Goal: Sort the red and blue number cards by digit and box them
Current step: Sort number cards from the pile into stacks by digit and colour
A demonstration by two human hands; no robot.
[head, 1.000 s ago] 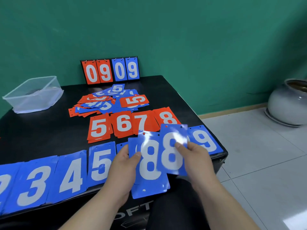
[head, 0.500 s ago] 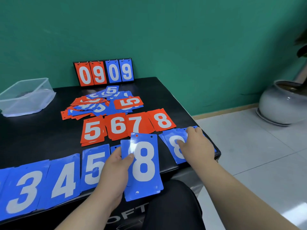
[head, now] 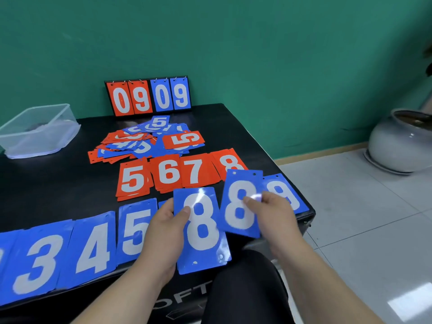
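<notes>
Holding two blue 8 cards: left hand one; right hand other.

A black table stands against a green wall, with a grey ceramic pot on the white tiled floor.

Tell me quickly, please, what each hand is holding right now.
Left hand: closed, gripping a blue 8 card, thumb on its face.
Right hand: closed, pinching a second blue 8 card.

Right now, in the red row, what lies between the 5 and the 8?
The red 6 and red 7, between red 5 and red 8; head view.
</notes>
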